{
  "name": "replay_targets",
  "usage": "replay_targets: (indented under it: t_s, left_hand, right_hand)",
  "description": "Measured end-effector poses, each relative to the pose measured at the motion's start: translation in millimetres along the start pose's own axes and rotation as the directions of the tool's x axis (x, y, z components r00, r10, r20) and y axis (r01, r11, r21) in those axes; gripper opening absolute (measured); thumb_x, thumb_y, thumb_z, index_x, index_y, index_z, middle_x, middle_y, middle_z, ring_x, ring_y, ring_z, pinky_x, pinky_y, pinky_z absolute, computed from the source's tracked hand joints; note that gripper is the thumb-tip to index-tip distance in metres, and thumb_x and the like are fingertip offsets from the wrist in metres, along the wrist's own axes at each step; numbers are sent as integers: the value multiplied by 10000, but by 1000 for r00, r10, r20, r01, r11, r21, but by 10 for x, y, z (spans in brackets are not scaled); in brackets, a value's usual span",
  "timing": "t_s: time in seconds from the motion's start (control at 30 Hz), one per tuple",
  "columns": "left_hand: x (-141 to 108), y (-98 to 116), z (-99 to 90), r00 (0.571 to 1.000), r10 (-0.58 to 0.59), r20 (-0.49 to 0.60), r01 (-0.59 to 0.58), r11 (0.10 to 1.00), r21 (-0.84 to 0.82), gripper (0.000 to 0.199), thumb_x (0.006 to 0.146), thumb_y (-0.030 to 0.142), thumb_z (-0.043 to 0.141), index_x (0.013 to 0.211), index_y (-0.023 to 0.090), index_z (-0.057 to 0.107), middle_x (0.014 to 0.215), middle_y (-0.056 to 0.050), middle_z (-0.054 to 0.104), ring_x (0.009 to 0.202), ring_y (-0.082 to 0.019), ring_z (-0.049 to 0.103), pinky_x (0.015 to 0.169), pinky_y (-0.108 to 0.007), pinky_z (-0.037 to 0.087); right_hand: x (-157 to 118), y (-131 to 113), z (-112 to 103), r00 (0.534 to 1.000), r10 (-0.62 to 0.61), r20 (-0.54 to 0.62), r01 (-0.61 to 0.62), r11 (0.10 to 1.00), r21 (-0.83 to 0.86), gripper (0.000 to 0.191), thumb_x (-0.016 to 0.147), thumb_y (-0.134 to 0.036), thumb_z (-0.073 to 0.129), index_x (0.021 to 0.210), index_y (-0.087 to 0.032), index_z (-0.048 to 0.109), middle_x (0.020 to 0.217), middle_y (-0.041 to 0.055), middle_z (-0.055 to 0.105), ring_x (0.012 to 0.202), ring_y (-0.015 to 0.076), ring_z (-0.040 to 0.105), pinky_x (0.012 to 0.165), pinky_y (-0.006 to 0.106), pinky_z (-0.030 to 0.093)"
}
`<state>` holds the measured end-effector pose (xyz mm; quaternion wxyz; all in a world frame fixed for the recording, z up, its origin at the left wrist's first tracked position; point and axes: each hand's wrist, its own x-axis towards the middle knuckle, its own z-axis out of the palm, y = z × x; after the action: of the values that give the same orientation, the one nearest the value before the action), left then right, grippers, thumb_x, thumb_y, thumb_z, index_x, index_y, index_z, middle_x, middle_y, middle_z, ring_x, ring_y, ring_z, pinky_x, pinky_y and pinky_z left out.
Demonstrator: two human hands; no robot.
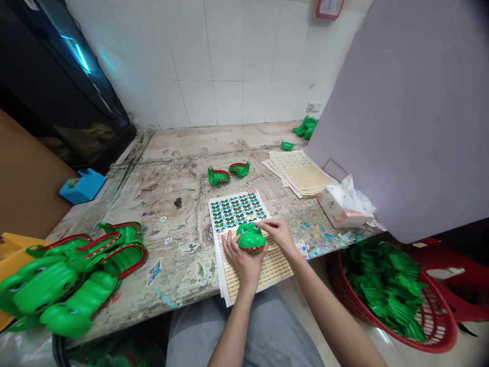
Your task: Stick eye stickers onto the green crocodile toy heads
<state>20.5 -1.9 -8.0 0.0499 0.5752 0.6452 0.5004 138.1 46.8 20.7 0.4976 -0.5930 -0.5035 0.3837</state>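
Green plastic crocodile head (251, 237) sits over a tan sticker sheet (255, 270), clamped by the left hand (242, 260) wrapped around its near side, while the fingertips (262, 224) of the right hand (277, 235) touch its top (whether they actually pinch it, I can't tell). Just beyond lies a sheet of round eye stickers (237, 211), with a heap of crocodile toys (64, 285) off to the left and a red basket (451, 326) of green pieces (382, 285) on the floor to the right.
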Motion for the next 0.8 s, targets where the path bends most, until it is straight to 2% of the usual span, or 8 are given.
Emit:
replay_targets:
  t_s: [0.07, 0.13, 0.23, 0.37, 0.57, 0.7, 0.8]
  left_hand:
    - [0, 4, -4, 1000, -3, 6, 3, 1000, -3, 672, 643, 565, 694, 1111, 158, 436, 1317, -181, 467, 1343, -350, 301, 1055, -548, 322]
    - [3, 6, -9, 1000, -3, 7, 3, 1000, -4, 665, 643, 559, 697, 1104, 157, 435, 1315, -179, 469, 1341, -349, 304, 1054, -541, 325]
    - [7, 7, -13, 1000, -11, 15, 12, 1000, -2, 656, 645, 545, 700, 1104, 159, 434, 1320, -178, 466, 1343, -339, 301, 1054, -530, 329]
    - [9, 15, -11, 1000, -21, 9, 21, 1000, -2, 666, 631, 552, 704, 1095, 156, 437, 1301, -182, 481, 1320, -329, 332, 1044, -521, 342]
    - [5, 36, -8, 1000, -20, -1, 20, 1000, -9, 643, 646, 532, 696, 1096, 156, 435, 1294, -177, 488, 1304, -325, 352, 1035, -514, 347]
    - [10, 29, -4, 1000, -18, -4, 18, 1000, -23, 643, 639, 536, 694, 1085, 151, 436, 1281, -181, 494, 1302, -322, 356, 1042, -509, 342]
    - [18, 36, -11, 999, -41, 13, 41, 999, -27, 638, 631, 532, 694, 1078, 154, 440, 1268, -181, 501, 1298, -324, 366, 1034, -516, 344]
  right_hand:
    - [-8, 27, 12, 1000, 4, 17, -4, 1000, 13, 280, 650, -451, 721, 747, -190, 746, 771, 53, 722, 757, 226, 655, 682, 300, 485]
    - [4, 52, 24, 1000, 6, -6, -6, 999, -36, 255, 650, -434, 724, 748, -201, 750, 775, 54, 726, 780, 242, 671, 702, 311, 502]
    - [33, 77, 30, 1000, 1, -21, -3, 996, -86, 246, 649, -431, 727, 751, -208, 750, 762, 51, 727, 782, 250, 681, 719, 322, 516]
    - [58, 78, 20, 1000, -10, 14, 12, 995, -102, 236, 653, -432, 724, 733, -211, 746, 770, 48, 727, 772, 242, 682, 723, 319, 521]
    - [50, 88, 25, 999, -47, 2, 46, 983, -179, 245, 681, -451, 704, 738, -216, 744, 756, 50, 722, 732, 233, 668, 678, 311, 497]
    - [1, 75, 55, 993, -116, -28, 99, 930, -353, 289, 734, -499, 651, 747, -222, 731, 783, 63, 713, 787, 240, 632, 710, 329, 441]
    - [-46, 8, 62, 975, -210, -71, 132, 810, -572, 358, 768, -562, 596, 768, -217, 688, 777, 75, 686, 867, 265, 578, 780, 364, 365]
